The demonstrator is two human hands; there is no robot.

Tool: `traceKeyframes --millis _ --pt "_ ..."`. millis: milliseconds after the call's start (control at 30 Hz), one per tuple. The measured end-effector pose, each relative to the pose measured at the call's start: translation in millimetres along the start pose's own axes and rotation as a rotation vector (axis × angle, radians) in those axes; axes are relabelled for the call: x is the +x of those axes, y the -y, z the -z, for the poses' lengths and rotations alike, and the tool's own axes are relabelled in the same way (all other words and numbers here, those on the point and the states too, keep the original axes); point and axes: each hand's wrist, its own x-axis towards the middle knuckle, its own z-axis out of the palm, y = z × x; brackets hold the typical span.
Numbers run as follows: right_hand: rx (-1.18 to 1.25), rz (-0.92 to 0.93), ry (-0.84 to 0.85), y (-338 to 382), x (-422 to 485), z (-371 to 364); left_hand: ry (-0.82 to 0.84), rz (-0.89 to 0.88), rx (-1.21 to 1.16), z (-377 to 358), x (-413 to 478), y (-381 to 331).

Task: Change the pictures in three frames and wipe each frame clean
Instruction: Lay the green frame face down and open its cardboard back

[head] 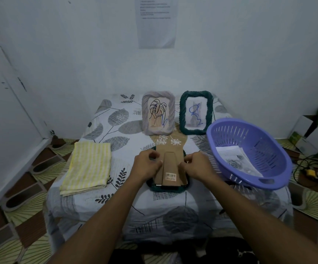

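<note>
A dark green frame (pixel 166 188) lies face down near the table's front, its brown cardboard back (pixel 170 164) with a folded stand facing up. My left hand (pixel 146 165) pinches the back's left edge and my right hand (pixel 197 165) pinches its right edge. A pale grey frame (pixel 170 113) with a leaf drawing stands upright at the back. Beside it on the right stands a second dark green frame (pixel 182 113) holding a scribbled picture. A folded yellow striped cloth (pixel 87 166) lies at the left.
A purple slotted basket (pixel 249 149) holding loose paper pictures (pixel 236 161) sits tilted at the table's right edge. The small table (pixel 116 202) wears a leaf-print cover and stands against a white wall. Cardboard boxes (pixel 310 130) and cables lie on the floor to the right.
</note>
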Motion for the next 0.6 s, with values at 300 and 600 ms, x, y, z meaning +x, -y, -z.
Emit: traceKeyframes --millis 300,600 --pt "0.158 -0.048 -0.014 4.8 3.1 -1.1 -0.002 0.137 -0.317 5.3 3.5 3.5" --pt "0.042 0.074 0.021 -4.4 8.4 -7.2 -0.091 0.198 -0.485 48.5 7.5 14.9"
